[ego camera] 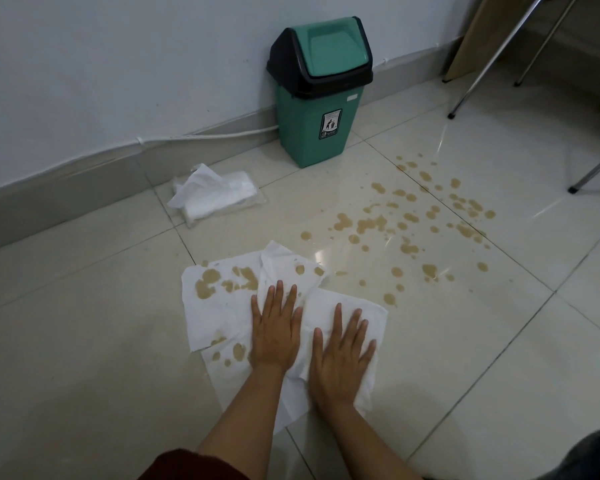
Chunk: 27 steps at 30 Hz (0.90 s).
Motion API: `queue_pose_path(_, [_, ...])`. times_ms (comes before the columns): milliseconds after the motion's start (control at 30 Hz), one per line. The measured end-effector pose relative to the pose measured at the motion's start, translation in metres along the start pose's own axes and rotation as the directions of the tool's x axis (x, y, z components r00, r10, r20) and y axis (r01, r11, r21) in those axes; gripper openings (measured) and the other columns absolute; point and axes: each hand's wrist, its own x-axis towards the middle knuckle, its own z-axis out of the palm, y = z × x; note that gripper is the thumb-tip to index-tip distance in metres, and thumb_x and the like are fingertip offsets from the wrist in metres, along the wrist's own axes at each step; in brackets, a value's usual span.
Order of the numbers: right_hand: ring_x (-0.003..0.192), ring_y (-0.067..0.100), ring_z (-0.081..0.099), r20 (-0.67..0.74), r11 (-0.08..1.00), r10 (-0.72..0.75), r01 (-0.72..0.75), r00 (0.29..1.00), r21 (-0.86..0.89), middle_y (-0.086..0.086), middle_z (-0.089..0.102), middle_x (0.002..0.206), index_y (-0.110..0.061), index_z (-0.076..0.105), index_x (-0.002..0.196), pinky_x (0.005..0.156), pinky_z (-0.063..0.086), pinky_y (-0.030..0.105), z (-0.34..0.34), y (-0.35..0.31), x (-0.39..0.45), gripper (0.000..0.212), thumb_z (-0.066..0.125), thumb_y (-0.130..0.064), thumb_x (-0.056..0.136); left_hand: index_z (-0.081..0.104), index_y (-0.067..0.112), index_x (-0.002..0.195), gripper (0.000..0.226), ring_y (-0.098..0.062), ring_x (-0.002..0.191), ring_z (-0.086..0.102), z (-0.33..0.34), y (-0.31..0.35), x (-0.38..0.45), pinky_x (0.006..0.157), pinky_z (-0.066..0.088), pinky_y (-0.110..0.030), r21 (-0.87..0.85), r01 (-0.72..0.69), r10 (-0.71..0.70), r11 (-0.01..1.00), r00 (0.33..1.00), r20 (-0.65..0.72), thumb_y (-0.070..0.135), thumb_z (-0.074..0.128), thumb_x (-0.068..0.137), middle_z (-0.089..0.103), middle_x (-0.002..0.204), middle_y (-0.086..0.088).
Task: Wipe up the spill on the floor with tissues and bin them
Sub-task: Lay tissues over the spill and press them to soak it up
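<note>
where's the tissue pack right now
In the head view the tissue pack lies on the floor at upper left, by the skirting board, just left of the green bin.

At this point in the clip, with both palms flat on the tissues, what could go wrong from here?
1. The tissues already show brown soak-through; the left hand and right hand pressing flat may get wet, and the sheets might tear when lifted.
2. Most of the spill lies beyond them, so sweeping could smear it across the floor tiles.
3. The green swing-lid bin is shut; dripping tissues could leave a trail on the way there.
</note>
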Motion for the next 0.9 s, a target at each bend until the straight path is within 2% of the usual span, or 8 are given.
queue_pose_path(67, [0.148, 0.031, 0.015, 0.003, 0.999, -0.033, 0.033, 0.999, 0.013, 0.014, 0.012, 0.161, -0.02, 0.017, 0.154, 0.12, 0.008, 0.053, 0.002, -0.012, 0.01, 0.068, 0.018, -0.056, 0.095, 0.054, 0.013, 0.133, 0.055, -0.028, 0.129, 0.05, -0.001, -0.004, 0.003, 0.113, 0.022, -0.058, -0.031, -0.021, 0.02, 0.999, 0.999, -0.036, 0.03, 0.015, 0.098, 0.053, 0.138, -0.012])
queue_pose_path(200, [0.149, 0.029, 0.014, 0.029, 0.996, -0.083, 0.083, 0.996, 0.018, 0.013, 0.011, 0.161, -0.024, 0.013, 0.154, 0.12, 0.012, 0.054, 0.007, -0.027, 0.031, 0.069, 0.011, -0.06, 0.095, 0.056, 0.012, 0.13, 0.049, -0.027, 0.127, 0.052, -0.002, -0.013, 0.018, 0.11, 0.027, -0.059, -0.142, -0.028, 0.01, 0.989, 0.992, -0.123, 0.028, 0.028, 0.094, 0.057, 0.135, -0.009])
queue_pose_path(267, [0.149, 0.03, 0.012, 0.036, 0.994, -0.111, 0.111, 0.993, -0.006, 0.012, 0.01, 0.161, -0.025, 0.011, 0.154, 0.119, 0.012, 0.056, 0.011, -0.03, 0.037, 0.067, 0.011, -0.058, 0.096, 0.048, 0.014, 0.137, 0.047, -0.027, 0.136, 0.041, 0.001, -0.019, 0.025, 0.114, 0.02, -0.054, -0.133, -0.022, 0.007, 0.991, 0.994, -0.112, 0.029, 0.029, 0.097, 0.047, 0.143, -0.008])
queue_pose_path(400, [0.149, 0.032, 0.01, 0.037, 0.987, -0.16, 0.161, 0.986, -0.025, 0.011, 0.008, 0.162, -0.026, 0.01, 0.155, 0.119, 0.012, 0.057, 0.013, -0.04, 0.05, 0.065, 0.012, -0.055, 0.097, 0.012, 0.022, 0.15, 0.05, -0.018, 0.148, 0.007, 0.012, -0.04, 0.033, 0.119, -0.007, -0.041, -0.018, -0.015, 0.016, 1.0, 1.0, 0.022, 0.031, 0.021, 0.101, 0.01, 0.158, 0.003])
queue_pose_path(467, [0.149, 0.031, 0.008, 0.049, 0.978, -0.206, 0.207, 0.977, -0.021, 0.01, 0.006, 0.162, -0.027, 0.009, 0.154, 0.119, 0.011, 0.056, 0.015, -0.045, 0.059, 0.063, 0.009, -0.054, 0.097, 0.009, 0.021, 0.15, 0.051, -0.016, 0.148, 0.004, 0.015, -0.045, 0.034, 0.12, -0.006, -0.04, 0.012, -0.031, 0.031, 0.999, 0.999, 0.038, 0.036, 0.009, 0.101, 0.007, 0.158, 0.004])
queue_pose_path(567, [0.15, 0.024, -0.004, 0.106, 0.959, -0.281, 0.284, 0.954, -0.009, 0.006, -0.006, 0.162, -0.028, -0.002, 0.154, 0.121, -0.002, 0.048, 0.018, -0.049, 0.07, 0.059, 0.011, -0.05, 0.101, 0.01, 0.019, 0.151, 0.061, -0.016, 0.148, 0.003, 0.016, -0.044, 0.034, 0.121, -0.001, -0.04, 0.001, -0.052, 0.052, 0.999, 0.999, 0.015, 0.041, -0.005, 0.096, 0.005, 0.158, 0.003])
queue_pose_path(767, [0.149, 0.017, -0.012, 0.15, 0.916, -0.4, 0.392, 0.904, 0.078, 0.003, -0.008, 0.162, -0.019, -0.003, 0.154, 0.122, -0.007, 0.037, 0.024, -0.06, 0.094, 0.058, 0.019, -0.038, 0.104, 0.0, 0.017, 0.15, 0.057, -0.011, 0.147, -0.005, 0.02, -0.048, 0.049, 0.121, -0.003, -0.035, -0.051, -0.02, 0.021, 0.998, 1.0, 0.006, 0.041, -0.002, 0.098, -0.006, 0.156, 0.006])
queue_pose_path(900, [0.149, 0.015, -0.013, 0.16, 0.897, -0.443, 0.436, 0.882, 0.08, 0.0, -0.009, 0.163, -0.02, -0.002, 0.155, 0.122, -0.008, 0.035, 0.029, -0.068, 0.107, 0.058, 0.019, -0.037, 0.103, 0.002, 0.016, 0.151, 0.054, -0.009, 0.147, -0.006, 0.02, -0.05, 0.062, 0.122, -0.003, -0.035, -0.072, 0.004, -0.004, 0.997, 1.0, 0.003, 0.034, 0.012, 0.101, -0.002, 0.159, 0.003])
